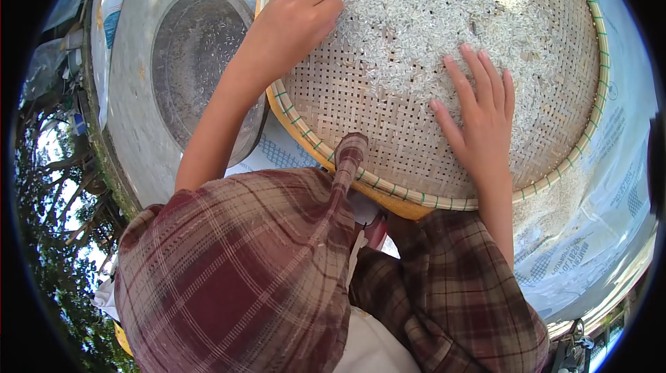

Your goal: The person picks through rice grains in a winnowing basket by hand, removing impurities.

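A round woven bamboo tray (333, 109) with a green-stitched rim fills the upper middle of the head view. White rice grains (395, 33) lie spread over its far and middle part, with a few dark bits among them. My left hand (295, 29) is closed, fingers curled together over the tray's left side at the edge of the rice; whatever it pinches is hidden. On the right, my right hand (482, 120) lies with fingers spread, its fingertips touching the rice.
Left of the tray stands a grey basin (182, 61) with scattered grains inside, partly behind my left forearm. Beneath the tray shows a yellow rim (395, 204). Printed white sacking (590, 234) covers the surface at right. Plaid sleeves hang close to the tray's near edge.
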`<state>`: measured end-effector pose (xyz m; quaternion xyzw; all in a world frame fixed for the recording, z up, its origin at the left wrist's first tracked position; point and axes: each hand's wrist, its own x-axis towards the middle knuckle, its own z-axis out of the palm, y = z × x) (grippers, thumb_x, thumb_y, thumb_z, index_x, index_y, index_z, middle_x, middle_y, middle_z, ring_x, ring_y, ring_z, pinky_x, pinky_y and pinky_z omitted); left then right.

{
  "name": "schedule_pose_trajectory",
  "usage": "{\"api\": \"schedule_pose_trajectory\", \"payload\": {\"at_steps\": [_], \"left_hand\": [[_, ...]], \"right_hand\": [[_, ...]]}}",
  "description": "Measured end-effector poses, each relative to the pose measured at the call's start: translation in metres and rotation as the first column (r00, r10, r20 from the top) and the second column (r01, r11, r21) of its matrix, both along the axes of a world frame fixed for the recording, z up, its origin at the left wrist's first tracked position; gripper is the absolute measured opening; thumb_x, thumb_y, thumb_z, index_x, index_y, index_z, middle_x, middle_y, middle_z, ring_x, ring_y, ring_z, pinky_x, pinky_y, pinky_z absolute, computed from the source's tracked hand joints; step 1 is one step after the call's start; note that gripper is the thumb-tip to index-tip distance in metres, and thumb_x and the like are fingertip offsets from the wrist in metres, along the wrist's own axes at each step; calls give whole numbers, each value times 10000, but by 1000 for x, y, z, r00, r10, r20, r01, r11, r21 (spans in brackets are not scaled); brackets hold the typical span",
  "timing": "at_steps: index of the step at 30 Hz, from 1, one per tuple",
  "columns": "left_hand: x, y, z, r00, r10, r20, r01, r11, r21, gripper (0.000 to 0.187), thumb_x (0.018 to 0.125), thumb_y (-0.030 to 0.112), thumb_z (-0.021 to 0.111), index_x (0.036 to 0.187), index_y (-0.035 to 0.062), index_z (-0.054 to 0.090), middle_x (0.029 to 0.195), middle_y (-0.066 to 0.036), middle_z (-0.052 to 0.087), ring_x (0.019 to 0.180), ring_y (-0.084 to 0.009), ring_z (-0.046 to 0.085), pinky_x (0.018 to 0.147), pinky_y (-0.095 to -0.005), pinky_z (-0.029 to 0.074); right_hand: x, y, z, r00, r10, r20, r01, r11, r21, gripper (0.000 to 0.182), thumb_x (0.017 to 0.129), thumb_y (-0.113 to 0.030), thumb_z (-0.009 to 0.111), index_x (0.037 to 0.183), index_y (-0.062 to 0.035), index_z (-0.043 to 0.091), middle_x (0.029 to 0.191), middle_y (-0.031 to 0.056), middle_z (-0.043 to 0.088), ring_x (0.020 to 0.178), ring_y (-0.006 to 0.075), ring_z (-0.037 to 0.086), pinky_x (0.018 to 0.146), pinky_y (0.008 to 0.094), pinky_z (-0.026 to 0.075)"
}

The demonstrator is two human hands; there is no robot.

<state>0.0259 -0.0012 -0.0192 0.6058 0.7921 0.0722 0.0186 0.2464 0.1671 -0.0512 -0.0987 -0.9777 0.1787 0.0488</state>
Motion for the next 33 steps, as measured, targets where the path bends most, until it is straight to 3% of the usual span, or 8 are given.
{"api": "schedule_pose_trajectory", "payload": {"at_steps": [5,6,8,10,13,20,25,33], "left_hand": [[-2,-2,0,998,-50,-50,50,999,4,100,792,76,587,884,36,584,835,-66,586,758,-210,599,654,-311,483],[1,-2,4,968,123,219,-134,990,33,81,807,77,582,874,32,578,840,-58,599,762,-179,601,658,-293,480],[1,-3,6,840,270,471,-312,950,13,65,822,78,576,864,28,571,844,-50,611,767,-147,604,662,-275,477],[-3,-7,5,336,187,923,-573,819,43,75,839,87,554,868,18,555,843,-52,626,747,-122,603,690,-246,486],[-4,-6,1,254,143,957,-599,800,39,101,830,99,574,885,16,588,868,-64,628,753,-125,599,690,-252,489],[-14,-4,-5,487,372,790,-575,817,-30,160,800,125,612,923,29,646,851,-54,639,764,-106,605,699,-237,486],[-13,10,-3,814,416,406,-506,851,142,144,808,108,615,919,25,655,843,-36,640,730,-120,607,684,-253,484],[-19,16,-4,904,368,219,-396,913,100,131,792,79,604,895,3,632,835,-80,617,744,-188,617,686,-277,484]], "right_hand": [[1,0,0,1000,2,-14,-3,1000,-12,495,823,-295,560,1275,-127,449,1359,66,372,1278,250,302,1064,425,161],[1,0,1,1000,5,-15,-5,1000,-16,494,823,-294,559,1274,-125,449,1359,67,371,1278,251,302,1065,425,161],[1,1,1,1000,4,-16,-4,1000,-19,493,824,-293,558,1273,-122,449,1359,68,371,1278,251,302,1065,424,161],[0,0,0,999,-6,-44,6,1000,-10,488,803,-313,580,1247,-141,471,1338,53,394,1254,230,333,1057,439,191],[1,0,0,999,-4,-44,4,1000,-10,488,803,-313,579,1246,-138,471,1341,53,392,1254,230,334,1059,437,190],[2,1,1,1000,12,-20,-12,1000,-28,489,824,-287,556,1270,-116,452,1356,72,376,1275,252,306,1066,429,162],[1,0,3,1000,-2,-24,1,1000,-17,492,798,-302,580,1244,-125,469,1344,55,387,1253,232,335,1056,445,192],[4,1,2,1000,-12,-19,11,999,-52,490,788,-290,590,1234,-124,473,1342,61,386,1256,231,331,1056,445,191]]}}
